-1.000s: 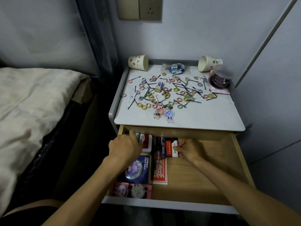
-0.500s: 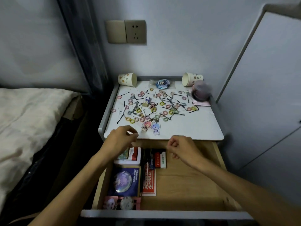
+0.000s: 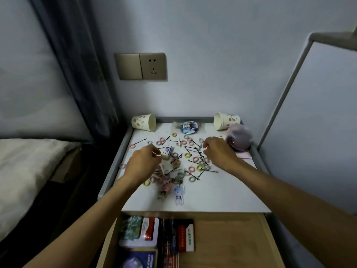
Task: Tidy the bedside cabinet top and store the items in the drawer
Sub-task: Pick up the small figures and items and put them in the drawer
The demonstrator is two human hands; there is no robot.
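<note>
The white cabinet top (image 3: 212, 196) is strewn with several coloured hair ties (image 3: 192, 168) and black hairpins (image 3: 210, 171), plus two cartoon keychains (image 3: 178, 192) near its front. My left hand (image 3: 144, 163) hovers over the left of the pile, its curled fingers pinching a small thin item that looks like a hairpin. My right hand (image 3: 218, 153) is over the right of the pile with fingers curled down onto the pins, and nothing shows in them. The wooden drawer (image 3: 222, 238) stands open below.
Two paper cups (image 3: 144, 122) (image 3: 226, 120) lie tipped at the back corners, a round badge (image 3: 188, 127) between them. A blurred pink jar (image 3: 239, 140) sits at the right rim. The drawer's left side holds a tin (image 3: 139, 231) and small boxes (image 3: 185, 235). A bed (image 3: 23, 171) lies to the left.
Both hands have risen out of the drawer and reached forward over the pile on the cabinet top. The view has tilted up.
</note>
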